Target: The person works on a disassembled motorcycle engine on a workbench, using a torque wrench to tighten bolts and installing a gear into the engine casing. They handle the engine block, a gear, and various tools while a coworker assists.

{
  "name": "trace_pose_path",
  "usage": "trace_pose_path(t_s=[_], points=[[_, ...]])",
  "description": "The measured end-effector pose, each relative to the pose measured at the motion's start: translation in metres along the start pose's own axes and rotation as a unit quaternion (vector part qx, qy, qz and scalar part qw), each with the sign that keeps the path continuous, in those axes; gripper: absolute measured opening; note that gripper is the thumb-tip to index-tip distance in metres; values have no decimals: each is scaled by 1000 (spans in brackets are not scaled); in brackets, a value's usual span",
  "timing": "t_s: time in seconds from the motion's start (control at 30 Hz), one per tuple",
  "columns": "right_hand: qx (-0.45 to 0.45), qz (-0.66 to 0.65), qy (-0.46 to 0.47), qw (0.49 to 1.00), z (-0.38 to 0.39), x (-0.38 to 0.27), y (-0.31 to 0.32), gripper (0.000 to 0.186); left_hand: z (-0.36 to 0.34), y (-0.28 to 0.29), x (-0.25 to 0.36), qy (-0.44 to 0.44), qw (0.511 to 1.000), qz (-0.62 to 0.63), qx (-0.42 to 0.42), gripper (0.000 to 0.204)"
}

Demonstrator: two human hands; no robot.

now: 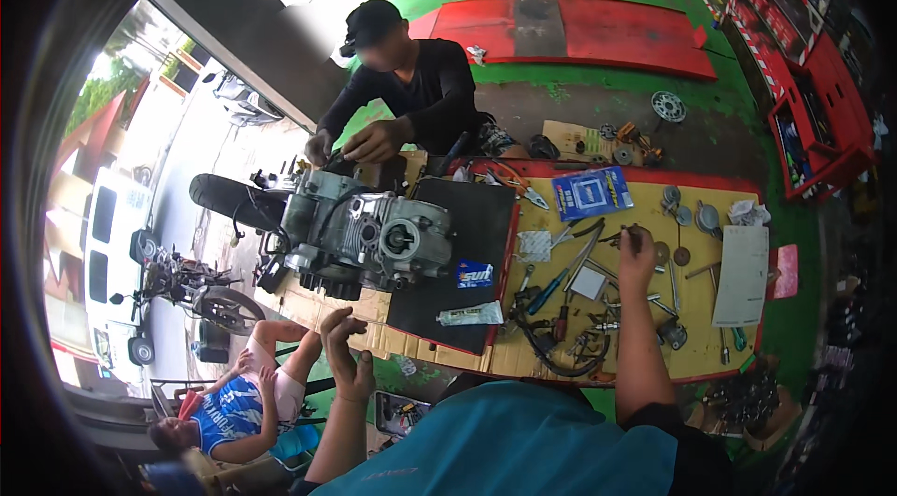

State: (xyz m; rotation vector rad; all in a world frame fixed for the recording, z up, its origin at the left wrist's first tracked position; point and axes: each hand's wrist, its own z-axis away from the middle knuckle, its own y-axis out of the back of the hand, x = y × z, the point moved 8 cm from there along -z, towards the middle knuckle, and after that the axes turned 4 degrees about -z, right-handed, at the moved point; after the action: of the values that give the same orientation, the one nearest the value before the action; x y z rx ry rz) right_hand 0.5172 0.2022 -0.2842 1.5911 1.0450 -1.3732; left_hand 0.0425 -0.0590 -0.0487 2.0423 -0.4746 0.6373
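Note:
My left hand (345, 356) is raised in front of the engine (369, 230), its fingers loosely bent and apart, with nothing plainly held. The grey metal engine lies on the left part of the bench, with a round opening facing right. My right hand (637, 258) reaches over the tools on the yellowish cardboard (710, 206). Its fingers are closed around a small dark piece whose kind I cannot make out. Below it lie a white square (589, 283), a blue-handled screwdriver (551, 289) and a black hose (551, 363). A white tube (471, 314) rests on the dark mat (467, 202).
Across the bench a co-worker (411, 76) has both hands at the engine's far side. Pliers (525, 186), a blue packet (591, 192) and a white paper sheet (743, 276) lie on the bench. Another person (234, 407) sits at the lower left. A red tool cabinet (822, 122) stands right.

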Motion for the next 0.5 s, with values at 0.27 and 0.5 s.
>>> trace_pose_path(t_s=[0.27, 0.5], points=[[-190, -269, -44, 943, 38, -198, -129, 17, -170, -25, 61, -59, 985, 99, -127, 27], [-347, -310, 62, 883, 45, -287, -222, 29, -254, -88, 126, -181, 906, 25, -382, 31]])
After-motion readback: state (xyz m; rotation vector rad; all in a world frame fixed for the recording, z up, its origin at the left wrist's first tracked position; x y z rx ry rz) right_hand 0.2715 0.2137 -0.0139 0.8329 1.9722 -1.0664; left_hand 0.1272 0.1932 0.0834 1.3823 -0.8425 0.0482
